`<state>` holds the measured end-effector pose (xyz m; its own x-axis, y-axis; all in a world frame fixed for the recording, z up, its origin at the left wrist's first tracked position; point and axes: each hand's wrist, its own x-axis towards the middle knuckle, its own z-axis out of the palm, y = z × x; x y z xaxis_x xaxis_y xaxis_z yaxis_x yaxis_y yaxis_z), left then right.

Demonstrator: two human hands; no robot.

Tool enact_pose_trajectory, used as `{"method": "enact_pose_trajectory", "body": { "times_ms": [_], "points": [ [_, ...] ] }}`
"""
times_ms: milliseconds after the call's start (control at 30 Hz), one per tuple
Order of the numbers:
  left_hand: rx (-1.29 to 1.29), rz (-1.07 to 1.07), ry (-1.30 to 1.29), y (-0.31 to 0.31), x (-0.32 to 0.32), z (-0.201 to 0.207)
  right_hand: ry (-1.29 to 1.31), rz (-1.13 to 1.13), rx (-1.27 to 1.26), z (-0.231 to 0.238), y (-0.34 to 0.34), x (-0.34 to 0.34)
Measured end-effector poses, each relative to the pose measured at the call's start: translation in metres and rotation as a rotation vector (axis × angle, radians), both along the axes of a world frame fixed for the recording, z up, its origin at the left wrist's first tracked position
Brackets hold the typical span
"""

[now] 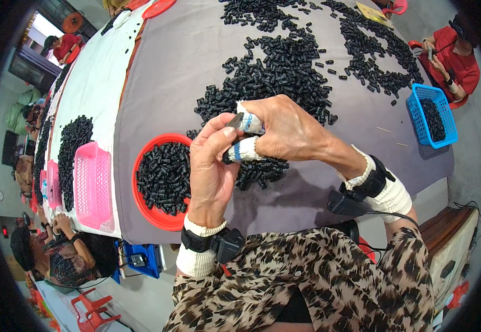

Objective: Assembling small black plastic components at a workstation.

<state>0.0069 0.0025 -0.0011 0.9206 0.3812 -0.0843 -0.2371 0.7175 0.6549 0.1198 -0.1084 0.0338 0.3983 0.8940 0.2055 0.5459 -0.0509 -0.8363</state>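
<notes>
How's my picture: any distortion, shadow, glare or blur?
Head view: edges of the grey cloth bow, with black corners; the doorway at upper left is washed out; a soft shadow lies on the cloth below the right hand; it and the left hand look fairly sharp; the dark piece between them is partly covered.

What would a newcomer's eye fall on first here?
First, the broad heap of small black cylindrical pieces upon the gray cloth. Then, at centre, the left hand and right hand, close together with a small dark piece between them, and white wrappings on right-hand digits. Bright colour also stands out: the red basin at left and the blue basket at far right.
</notes>
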Motion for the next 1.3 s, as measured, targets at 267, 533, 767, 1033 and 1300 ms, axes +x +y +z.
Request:
{"method": "enact_pose_trajectory", "body": {
  "times_ms": [267,533,767,1033,1300],
  "points": [
    [-0.038,0.026,-0.024,0.0,-0.003,-0.007,0.008,0.039,-0.046,-0.005,-0.001,0.005],
    [-0.024,-0.013,-0.068,0.002,-0.003,-0.011,0.025,0.082,-0.137,-0.003,-0.002,0.006],
    [0.01,0.007,-0.065,0.004,-0.005,-0.01,0.028,0.142,-0.123,-0.007,0.002,0.007],
    [-0.007,0.008,-0.048,0.006,-0.007,-0.011,-0.037,0.166,-0.093,-0.005,0.004,0.005],
    [-0.209,-0.005,-0.164,0.009,-0.009,-0.015,0.029,0.111,-0.096,-0.005,0.003,0.002]
  ]
}}
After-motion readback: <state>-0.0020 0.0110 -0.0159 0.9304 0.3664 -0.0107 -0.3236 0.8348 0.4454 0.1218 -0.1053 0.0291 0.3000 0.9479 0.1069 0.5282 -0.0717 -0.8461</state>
